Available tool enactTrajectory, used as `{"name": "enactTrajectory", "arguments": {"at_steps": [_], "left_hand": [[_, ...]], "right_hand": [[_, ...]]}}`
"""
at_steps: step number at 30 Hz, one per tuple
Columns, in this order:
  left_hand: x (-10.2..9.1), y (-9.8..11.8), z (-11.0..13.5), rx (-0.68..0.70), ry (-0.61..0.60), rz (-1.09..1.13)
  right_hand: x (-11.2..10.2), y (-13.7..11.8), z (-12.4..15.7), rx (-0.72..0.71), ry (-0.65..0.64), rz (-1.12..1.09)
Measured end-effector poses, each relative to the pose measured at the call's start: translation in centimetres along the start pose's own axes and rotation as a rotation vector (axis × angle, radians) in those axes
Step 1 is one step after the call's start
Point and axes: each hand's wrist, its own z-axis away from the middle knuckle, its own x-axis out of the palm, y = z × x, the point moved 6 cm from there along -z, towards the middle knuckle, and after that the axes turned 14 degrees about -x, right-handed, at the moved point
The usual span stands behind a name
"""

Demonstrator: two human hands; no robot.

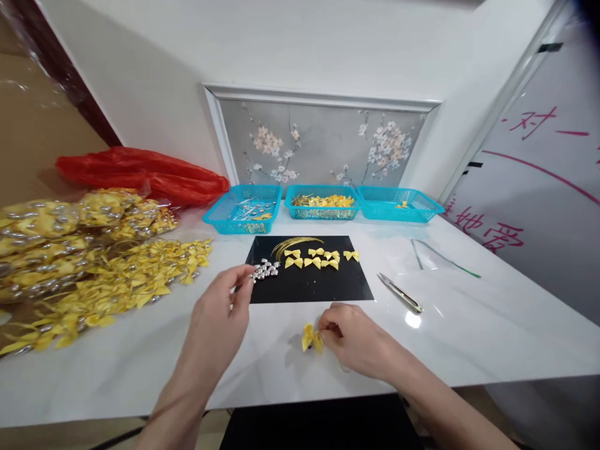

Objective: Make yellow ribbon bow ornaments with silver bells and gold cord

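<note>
My left hand (220, 312) is at the left edge of a black mat (304, 290). Its thumb and forefinger close on a silver bead at the rim of a small pile of shiny silver beads (266, 269). Over the white table near its front edge, my right hand (354, 337) pinches a yellow ribbon bow (311, 337); a small dark part shows under the bow, and the fingertips are partly hidden. Several more yellow bows (313, 262) lie in rows on the mat, beside a bundle of thin gold wires (295, 242).
Thread snips (400, 294) lie right of the mat, near a green strip (450, 259). Three blue baskets (220, 215) line the wall, holding small parts. Heaped yellow bow pieces (126, 275), bagged ones (37, 250) and a red plastic bag (140, 172) fill the left side.
</note>
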Motion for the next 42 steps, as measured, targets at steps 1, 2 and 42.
{"name": "enactTrajectory", "arguments": {"at_steps": [1, 2, 42], "left_hand": [[-0.3, 0.8, -0.6, 0.031, 0.024, -0.052], [-0.5, 1.6, -1.1, 0.054, 0.041, -0.106], [5.7, 4.3, -9.8, -0.119, -0.281, 0.006]], "right_hand": [[0.1, 0.1, -0.1, 0.002, -0.005, 0.006], [0.1, 0.1, -0.1, 0.0, -0.012, 0.01], [-3.5, 1.2, 3.5, -0.069, 0.586, -0.762]]}}
